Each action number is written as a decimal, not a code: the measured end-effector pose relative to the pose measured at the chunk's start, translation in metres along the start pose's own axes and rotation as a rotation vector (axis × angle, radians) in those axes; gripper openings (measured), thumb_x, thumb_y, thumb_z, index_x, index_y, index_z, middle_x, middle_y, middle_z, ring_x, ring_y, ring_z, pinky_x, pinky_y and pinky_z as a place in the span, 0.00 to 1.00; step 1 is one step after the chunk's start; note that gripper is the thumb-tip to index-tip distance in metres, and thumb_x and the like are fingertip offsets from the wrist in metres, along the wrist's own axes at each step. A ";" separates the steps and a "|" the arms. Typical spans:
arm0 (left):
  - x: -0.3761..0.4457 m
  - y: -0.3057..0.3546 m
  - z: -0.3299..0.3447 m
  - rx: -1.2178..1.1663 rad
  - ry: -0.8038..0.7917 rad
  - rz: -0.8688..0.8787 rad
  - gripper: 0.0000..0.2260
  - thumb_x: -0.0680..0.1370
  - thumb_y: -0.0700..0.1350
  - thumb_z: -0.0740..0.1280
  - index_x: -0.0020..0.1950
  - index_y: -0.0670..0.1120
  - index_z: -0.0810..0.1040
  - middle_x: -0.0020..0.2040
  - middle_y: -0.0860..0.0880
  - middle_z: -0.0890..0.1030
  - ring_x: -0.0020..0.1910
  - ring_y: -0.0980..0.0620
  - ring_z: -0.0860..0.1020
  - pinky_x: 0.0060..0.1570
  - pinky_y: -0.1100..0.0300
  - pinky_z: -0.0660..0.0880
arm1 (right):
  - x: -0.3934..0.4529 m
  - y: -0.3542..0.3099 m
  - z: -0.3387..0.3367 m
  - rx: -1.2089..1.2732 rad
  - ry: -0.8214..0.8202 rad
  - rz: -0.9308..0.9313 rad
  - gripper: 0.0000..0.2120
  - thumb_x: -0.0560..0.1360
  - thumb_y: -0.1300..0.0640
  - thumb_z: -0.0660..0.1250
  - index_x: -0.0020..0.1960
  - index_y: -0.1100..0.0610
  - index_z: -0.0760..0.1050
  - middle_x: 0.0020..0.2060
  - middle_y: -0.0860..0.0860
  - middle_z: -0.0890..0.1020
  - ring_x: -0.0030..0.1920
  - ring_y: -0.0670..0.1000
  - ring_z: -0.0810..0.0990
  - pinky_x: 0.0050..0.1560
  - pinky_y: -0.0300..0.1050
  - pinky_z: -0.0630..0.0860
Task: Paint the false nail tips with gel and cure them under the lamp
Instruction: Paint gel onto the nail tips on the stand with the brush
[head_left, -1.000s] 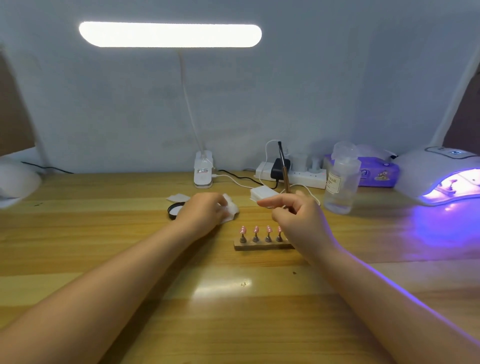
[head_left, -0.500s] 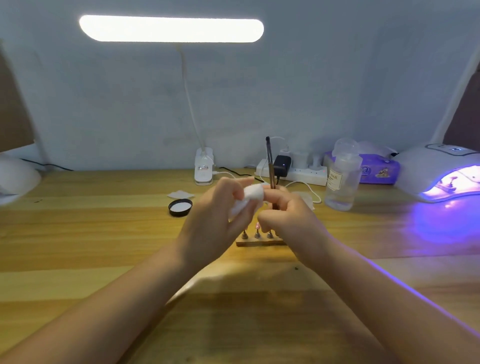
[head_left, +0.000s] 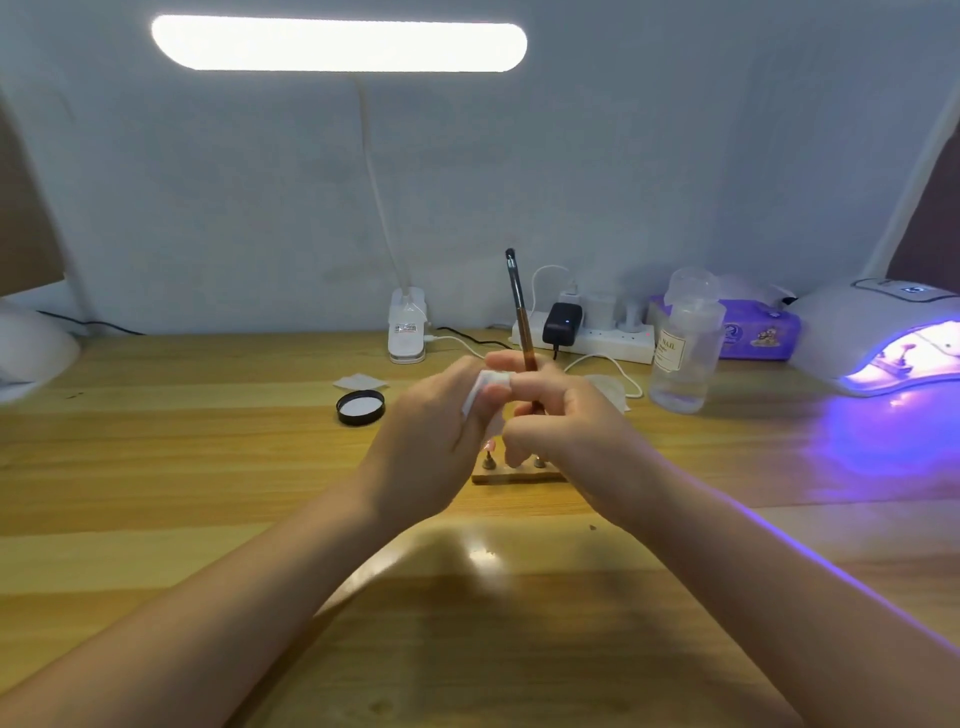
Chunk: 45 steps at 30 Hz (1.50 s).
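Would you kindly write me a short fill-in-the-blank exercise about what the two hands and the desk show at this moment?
1. The right hand grips a brush whose free end points ____.
2. The left hand holds a ____ pad against the brush.
3. The curing lamp at the right edge glows ____.
4. The black lid lies on the table to the ____ of both hands.

Missing words: up; white; purple; left
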<state>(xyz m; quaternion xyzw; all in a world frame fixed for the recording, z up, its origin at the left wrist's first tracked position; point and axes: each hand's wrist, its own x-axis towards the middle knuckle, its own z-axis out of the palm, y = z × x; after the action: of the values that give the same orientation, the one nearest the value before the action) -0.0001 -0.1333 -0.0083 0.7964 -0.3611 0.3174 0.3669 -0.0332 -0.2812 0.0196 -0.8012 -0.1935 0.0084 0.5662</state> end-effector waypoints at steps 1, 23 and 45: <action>0.001 0.003 0.001 -0.065 0.008 -0.048 0.15 0.83 0.57 0.49 0.42 0.56 0.69 0.33 0.59 0.73 0.31 0.58 0.72 0.32 0.61 0.68 | 0.000 0.000 -0.001 -0.015 -0.005 -0.008 0.18 0.58 0.57 0.65 0.47 0.50 0.82 0.61 0.39 0.68 0.40 0.37 0.75 0.39 0.36 0.74; 0.020 0.007 -0.029 -1.116 -0.378 -0.989 0.09 0.74 0.44 0.69 0.50 0.42 0.85 0.41 0.44 0.85 0.34 0.54 0.83 0.31 0.65 0.79 | -0.001 0.006 -0.014 -0.253 0.100 -0.162 0.07 0.68 0.51 0.70 0.45 0.40 0.79 0.63 0.41 0.67 0.65 0.44 0.66 0.65 0.50 0.68; -0.004 0.024 -0.009 0.020 -0.413 -0.139 0.26 0.75 0.65 0.48 0.53 0.50 0.76 0.44 0.55 0.77 0.41 0.56 0.72 0.42 0.59 0.69 | 0.010 0.017 -0.024 -0.446 0.377 -0.163 0.34 0.63 0.53 0.79 0.67 0.46 0.73 0.56 0.45 0.70 0.43 0.29 0.70 0.43 0.19 0.65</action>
<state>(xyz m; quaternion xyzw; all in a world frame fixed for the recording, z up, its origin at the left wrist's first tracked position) -0.0234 -0.1354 0.0021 0.8710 -0.3697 0.1249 0.2984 -0.0130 -0.3040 0.0145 -0.8751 -0.1459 -0.2287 0.4009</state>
